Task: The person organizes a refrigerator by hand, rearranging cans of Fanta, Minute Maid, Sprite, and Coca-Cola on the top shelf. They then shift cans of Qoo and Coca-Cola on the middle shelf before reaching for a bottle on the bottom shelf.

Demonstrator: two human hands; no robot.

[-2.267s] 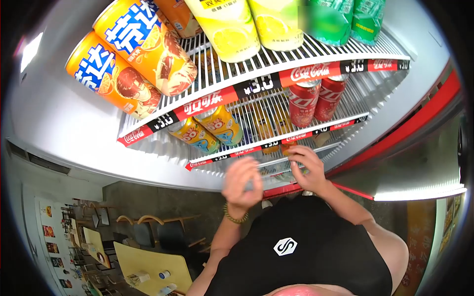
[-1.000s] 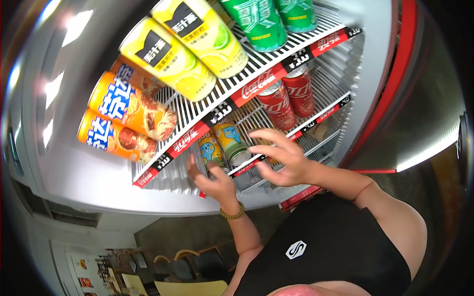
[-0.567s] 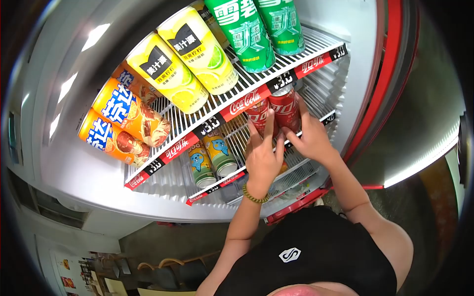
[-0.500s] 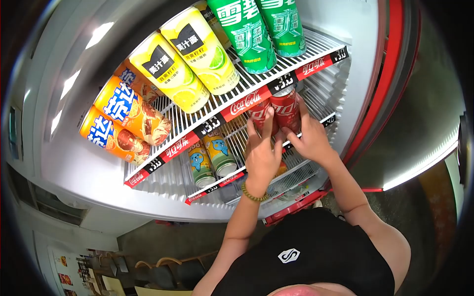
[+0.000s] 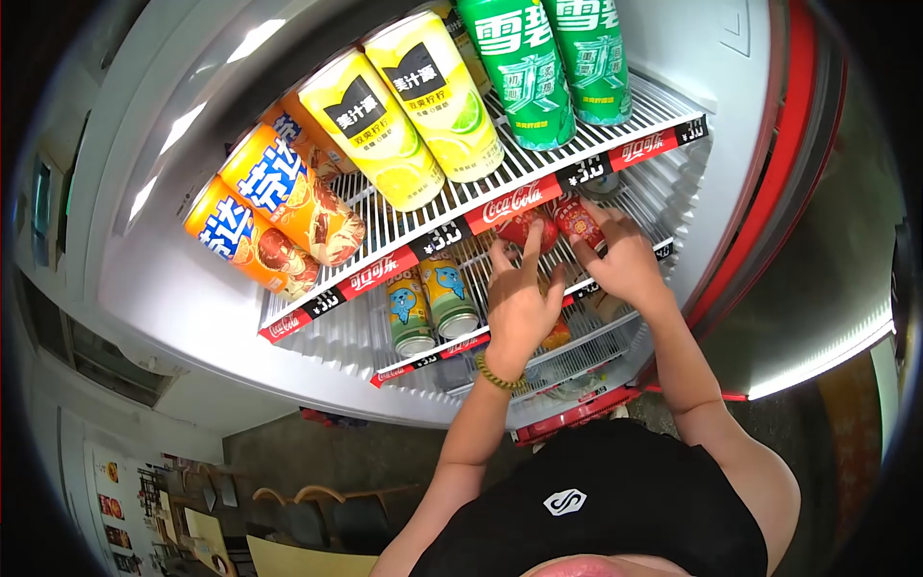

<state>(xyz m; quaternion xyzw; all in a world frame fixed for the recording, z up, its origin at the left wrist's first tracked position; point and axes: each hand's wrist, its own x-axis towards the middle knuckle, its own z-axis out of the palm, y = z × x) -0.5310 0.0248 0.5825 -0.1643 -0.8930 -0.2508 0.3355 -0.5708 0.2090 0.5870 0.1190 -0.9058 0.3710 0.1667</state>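
Hands first: left hand [image 5: 519, 306], olive bead bracelet [image 5: 497, 375] at the wrist, has its grip apart, fingers spread flat against one red cylindrical metal cola can [image 5: 520, 229]. Right hand [image 5: 627, 267] curls over the neighbouring red metal cola can [image 5: 577, 217]; grip clamped or merely resting, we cannot tell. Both cans sit on the white wire second shelf [image 5: 478, 252], right side, just under the red-and-black price rail [image 5: 519, 197]. We judge the step as squaring up these cans; next move calls for gentle pushes without tipping either. Beyond: cartoon-print cans [image 5: 411, 313], tall yellow lemon cans [image 5: 370, 130], green cans [image 5: 519, 72], orange cans [image 5: 293, 197].
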